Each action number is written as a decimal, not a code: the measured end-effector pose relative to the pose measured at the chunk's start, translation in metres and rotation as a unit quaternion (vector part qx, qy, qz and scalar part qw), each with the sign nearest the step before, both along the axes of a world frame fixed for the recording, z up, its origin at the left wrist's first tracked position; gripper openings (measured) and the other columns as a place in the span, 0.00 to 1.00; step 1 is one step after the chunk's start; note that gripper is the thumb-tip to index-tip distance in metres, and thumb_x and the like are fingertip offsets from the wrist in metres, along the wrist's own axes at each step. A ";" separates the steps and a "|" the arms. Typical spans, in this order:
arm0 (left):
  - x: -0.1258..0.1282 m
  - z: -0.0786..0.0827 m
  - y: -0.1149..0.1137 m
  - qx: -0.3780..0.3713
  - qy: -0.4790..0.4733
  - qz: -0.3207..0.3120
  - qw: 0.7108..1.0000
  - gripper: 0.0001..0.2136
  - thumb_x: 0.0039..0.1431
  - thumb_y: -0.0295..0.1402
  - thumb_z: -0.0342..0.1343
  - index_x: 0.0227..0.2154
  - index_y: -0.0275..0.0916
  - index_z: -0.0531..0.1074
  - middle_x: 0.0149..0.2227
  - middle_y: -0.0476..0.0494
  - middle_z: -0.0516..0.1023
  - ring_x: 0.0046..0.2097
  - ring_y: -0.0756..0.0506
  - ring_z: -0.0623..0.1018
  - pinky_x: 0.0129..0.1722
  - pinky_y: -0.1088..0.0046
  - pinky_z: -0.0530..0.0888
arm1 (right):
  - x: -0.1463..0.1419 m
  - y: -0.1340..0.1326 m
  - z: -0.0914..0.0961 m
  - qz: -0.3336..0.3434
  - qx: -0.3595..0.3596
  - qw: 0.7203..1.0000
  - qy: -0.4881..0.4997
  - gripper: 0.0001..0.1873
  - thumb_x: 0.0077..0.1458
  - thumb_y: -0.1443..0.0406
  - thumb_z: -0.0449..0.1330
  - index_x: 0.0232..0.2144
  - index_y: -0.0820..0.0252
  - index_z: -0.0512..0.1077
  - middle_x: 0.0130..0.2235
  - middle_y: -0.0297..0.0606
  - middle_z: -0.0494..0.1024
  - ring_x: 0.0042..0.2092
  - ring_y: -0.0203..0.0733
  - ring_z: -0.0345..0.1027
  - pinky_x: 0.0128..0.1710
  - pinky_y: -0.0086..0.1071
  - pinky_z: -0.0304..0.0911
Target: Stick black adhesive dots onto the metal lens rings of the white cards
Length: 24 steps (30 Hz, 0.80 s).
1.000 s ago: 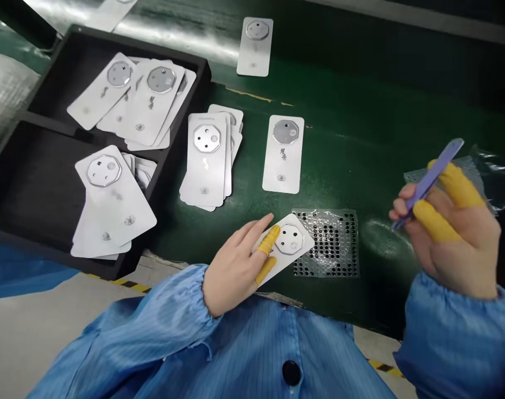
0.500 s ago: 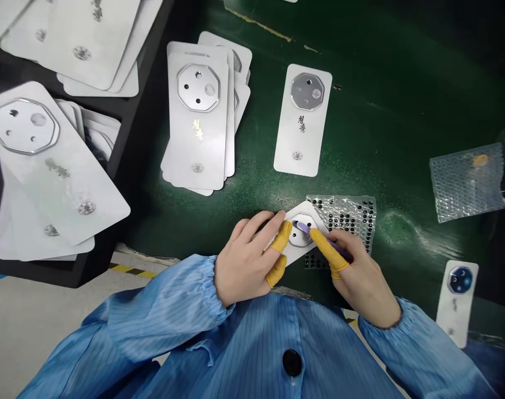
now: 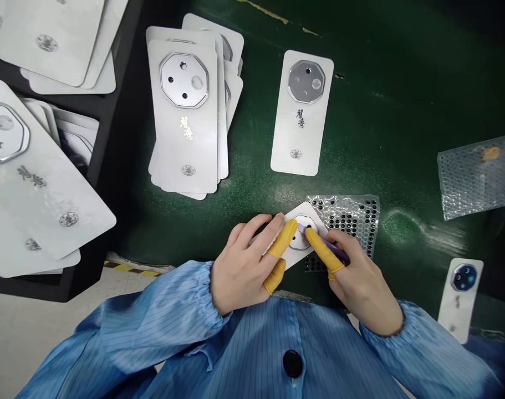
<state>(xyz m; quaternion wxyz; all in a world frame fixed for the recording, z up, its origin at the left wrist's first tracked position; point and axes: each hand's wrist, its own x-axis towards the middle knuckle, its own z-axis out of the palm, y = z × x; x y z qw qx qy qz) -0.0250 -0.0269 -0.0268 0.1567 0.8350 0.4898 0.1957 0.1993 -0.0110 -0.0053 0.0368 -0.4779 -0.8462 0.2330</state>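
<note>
My left hand (image 3: pixel 248 266), in yellow finger cots, grips a small white panel (image 3: pixel 294 256) with an octagonal ring and several holes at its upper end. A yellow-covered fingertip presses at the ring's left edge. My right hand (image 3: pixel 356 277) pinches a slim purple pen-like tool (image 3: pixel 337 252), its tip on the octagonal face beside that fingertip. Whether the tool has one or two prongs cannot be made out. Partly under the panel and right hand lies a clear bubble sheet (image 3: pixel 368 244) carrying rows of small black round pieces.
On the green table (image 3: pixel 385 138) are a stack of white panels (image 3: pixel 198 149), a lone panel (image 3: pixel 291 136), a bubble-wrap piece (image 3: pixel 464 188) and a panel with a blue octagon (image 3: pixel 452 316). At left, a black divided tray (image 3: pixel 115 144) holds more panels (image 3: pixel 77 194).
The purple tool's tip has shifted slightly on the octagonal face, and my left fingertip has moved in against it. My view has turned a little, so the stacks at left sit further left.
</note>
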 end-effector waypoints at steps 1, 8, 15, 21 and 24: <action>0.000 0.000 0.000 0.000 0.003 0.001 1.000 0.19 0.55 0.30 0.53 0.49 0.29 0.71 0.55 0.32 0.71 0.54 0.34 0.68 0.43 0.59 0.67 | 0.000 0.000 0.000 0.011 0.007 1.000 -0.002 0.34 0.47 0.80 0.45 0.56 0.57 0.56 0.50 0.42 0.69 0.48 0.41 0.70 0.46 0.32 0.72; 0.001 0.002 0.000 -0.009 0.018 0.012 1.000 0.14 0.55 0.30 0.53 0.43 0.31 0.75 0.55 0.32 0.71 0.54 0.34 0.68 0.44 0.59 0.66 | 0.000 0.001 0.003 0.085 0.056 0.993 -0.051 0.26 0.55 0.79 0.44 0.56 0.65 0.57 0.50 0.49 0.65 0.50 0.47 0.67 0.44 0.37 0.73; 0.003 0.002 -0.002 -0.019 0.025 0.005 0.999 0.15 0.55 0.31 0.52 0.42 0.31 0.76 0.56 0.30 0.70 0.54 0.33 0.67 0.43 0.58 0.65 | -0.003 0.005 0.011 0.072 -0.001 0.997 -0.039 0.25 0.57 0.77 0.43 0.56 0.62 0.57 0.50 0.47 0.66 0.47 0.44 0.70 0.41 0.36 0.75; 0.001 -0.001 -0.001 -0.001 0.020 -0.007 1.000 0.14 0.55 0.31 0.51 0.41 0.32 0.76 0.56 0.29 0.70 0.54 0.31 0.68 0.43 0.56 0.65 | 0.002 0.012 0.004 0.056 -0.009 0.998 0.031 0.30 0.50 0.79 0.44 0.54 0.56 0.59 0.46 0.43 0.68 0.44 0.42 0.71 0.40 0.36 0.74; 0.000 -0.002 -0.001 0.017 -0.009 0.000 1.000 0.14 0.56 0.29 0.51 0.43 0.30 0.73 0.54 0.26 0.71 0.54 0.32 0.69 0.43 0.56 0.68 | 0.013 0.009 0.004 0.015 -0.034 0.995 0.089 0.30 0.46 0.78 0.46 0.52 0.56 0.59 0.45 0.42 0.68 0.40 0.40 0.71 0.39 0.34 0.74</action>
